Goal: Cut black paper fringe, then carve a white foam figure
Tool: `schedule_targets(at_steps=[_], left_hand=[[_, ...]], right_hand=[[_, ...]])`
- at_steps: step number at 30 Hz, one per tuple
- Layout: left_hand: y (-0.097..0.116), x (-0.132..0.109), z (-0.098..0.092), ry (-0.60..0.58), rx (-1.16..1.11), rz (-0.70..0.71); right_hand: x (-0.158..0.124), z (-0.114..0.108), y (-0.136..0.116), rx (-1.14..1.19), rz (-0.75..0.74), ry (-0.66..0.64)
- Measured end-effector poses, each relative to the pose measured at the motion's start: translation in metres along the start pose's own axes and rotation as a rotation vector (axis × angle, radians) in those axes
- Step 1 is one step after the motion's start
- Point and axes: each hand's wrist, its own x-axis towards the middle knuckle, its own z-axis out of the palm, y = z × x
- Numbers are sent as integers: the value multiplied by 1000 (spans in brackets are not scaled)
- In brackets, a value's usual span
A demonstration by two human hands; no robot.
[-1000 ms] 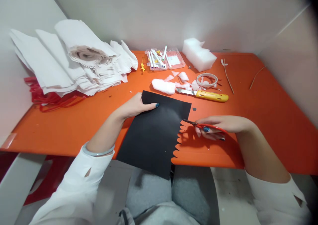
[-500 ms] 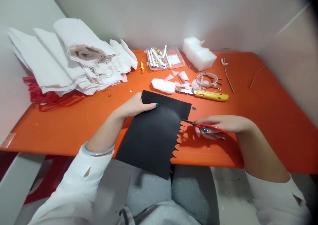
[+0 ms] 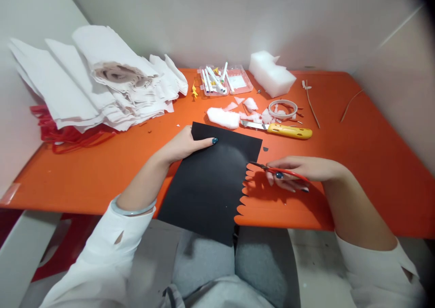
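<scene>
A black paper sheet (image 3: 210, 181) lies tilted over the front edge of the orange table (image 3: 356, 154), its right edge cut into a row of scallops. My left hand (image 3: 185, 145) pinches the sheet's top left corner, thumb on top. My right hand (image 3: 302, 171) is closed round red-handled scissors (image 3: 272, 168), whose blade tips touch the sheet's right edge just above the scallops.
A pile of white folded paper bags (image 3: 102, 85) with red handles fills the back left. A clear tray of markers (image 3: 220, 79), a white foam block (image 3: 272, 74), a tape roll (image 3: 283, 109), a yellow utility knife (image 3: 283, 129) and white fluff scraps (image 3: 224, 117) lie behind the sheet.
The sheet and both hands have shifted slightly up and away from me. The scissor tips have stayed at the sheet's right edge.
</scene>
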Motion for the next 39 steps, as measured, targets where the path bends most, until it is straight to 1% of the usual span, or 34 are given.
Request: schedule_targets(at_steps=[2, 7, 11, 21, 29, 32, 37, 39], left_hand=[[1, 0, 2, 15, -20, 6], [3, -2, 4, -42, -63, -7], [3, -3, 4, -55, -100, -11], [5, -5, 4, -57, -62, 1], [7, -7, 5, -15, -74, -11], [9, -8, 6, 20, -105, -9], [13, -12, 13, 112, -177, 11], [13, -13, 16, 158, -197, 14]], right_hand=[[0, 1, 0, 18, -23, 6], [0, 1, 1, 38, -3, -13], [2, 0, 3, 54, -7, -18], [6, 3, 0, 72, -4, -12], [9, 4, 3, 91, -57, 34], [10, 4, 5, 110, -93, 62], [17, 6, 10, 200, -224, 178], [21, 7, 14, 263, -249, 230]])
